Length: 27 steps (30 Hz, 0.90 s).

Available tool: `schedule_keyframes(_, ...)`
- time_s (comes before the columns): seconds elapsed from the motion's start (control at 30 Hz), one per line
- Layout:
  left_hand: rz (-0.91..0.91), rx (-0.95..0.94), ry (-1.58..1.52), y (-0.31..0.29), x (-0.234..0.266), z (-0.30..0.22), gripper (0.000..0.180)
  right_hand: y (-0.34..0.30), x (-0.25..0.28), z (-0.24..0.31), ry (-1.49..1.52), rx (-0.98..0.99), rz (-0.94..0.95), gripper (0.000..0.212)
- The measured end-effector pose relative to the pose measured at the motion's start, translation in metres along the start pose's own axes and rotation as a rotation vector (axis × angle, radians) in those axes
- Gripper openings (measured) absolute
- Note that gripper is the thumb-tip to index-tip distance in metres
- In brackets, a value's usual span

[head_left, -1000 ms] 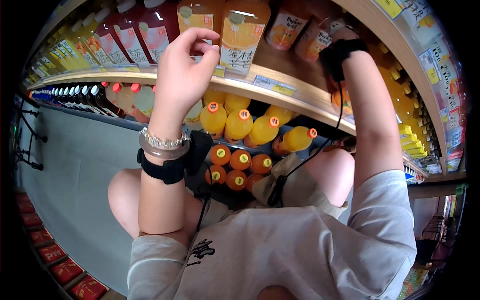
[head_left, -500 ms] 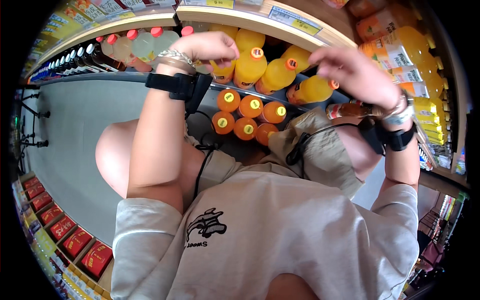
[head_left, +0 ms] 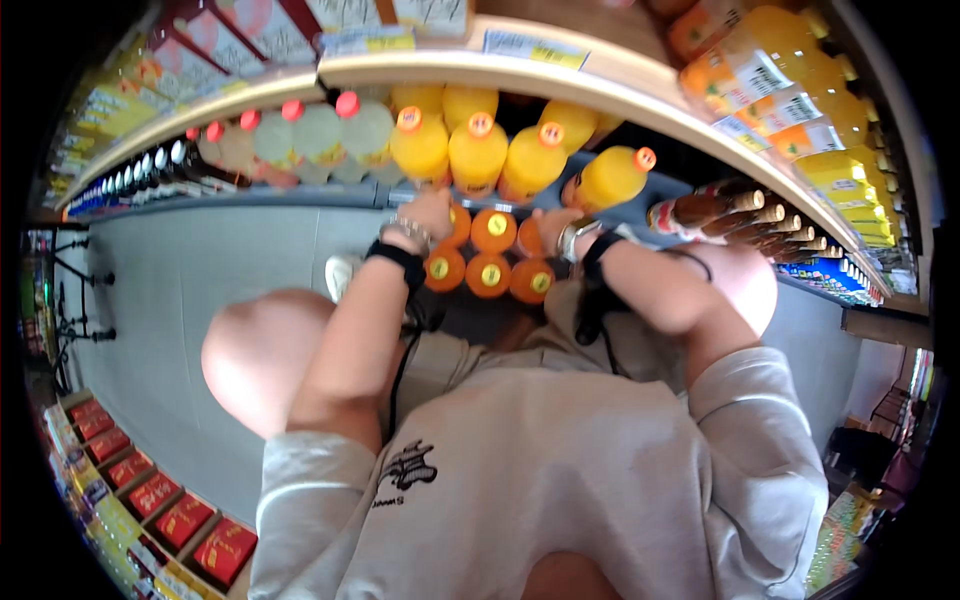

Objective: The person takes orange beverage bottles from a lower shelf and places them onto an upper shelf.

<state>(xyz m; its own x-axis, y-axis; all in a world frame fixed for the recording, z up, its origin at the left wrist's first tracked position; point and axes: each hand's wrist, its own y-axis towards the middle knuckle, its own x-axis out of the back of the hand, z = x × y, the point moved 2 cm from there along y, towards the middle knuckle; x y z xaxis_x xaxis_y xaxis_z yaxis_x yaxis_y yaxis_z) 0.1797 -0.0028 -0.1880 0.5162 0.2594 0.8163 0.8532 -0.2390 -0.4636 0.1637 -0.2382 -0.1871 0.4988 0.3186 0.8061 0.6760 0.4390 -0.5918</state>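
Standing close together in two short rows just above the middle of the frame, six orange bottles are seen from above as smooth, glossy rounds, each topped by a small yellow disc. Behind them, rounded yellow bottles with orange caps are lined up, and the rightmost of these is tilted toward the right. Clear, pale bottles with red caps are set at the upper left, and slim-necked brown bottles are gathered at the right. A smooth wooden shelf edge is curved across the top by the lens. Flat, matt grey floor is shown at the left, with red boxes ranged at the lower left.

The left hand is brought to the left end of the far row of orange bottles, its back turned up and its fingers curled downward; how far they are opened, and whether a bottle is gripped, cannot be told. The right hand is placed at the right end of that row, its forearm slanted in from the right; its fingers are largely hidden, so neither their spread nor any hold can be told. Each wrist is wrapped in a soft-looking black band, and shiny metal is worn beside it.
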Motion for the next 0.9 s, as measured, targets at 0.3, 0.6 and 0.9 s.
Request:
schedule_keyframes(0.3,0.127,-0.034,-0.027,-0.010,0.031,-0.031,0.038,0.013,0.001,-0.003,-0.002,0.121,-0.027,0.036)
schedule_keyframes(0.6,0.185,-0.308,-0.397,-0.012,0.090,-0.074,0.042,-0.108,0.148,-0.006,0.153,0.301,-0.301,0.025)
schedule_keyframes(0.9,0.454,-0.845,-1.463,-0.078,0.154,-0.157,0.065,-0.238,0.301,-0.013,0.576,0.551,-0.889,0.027)
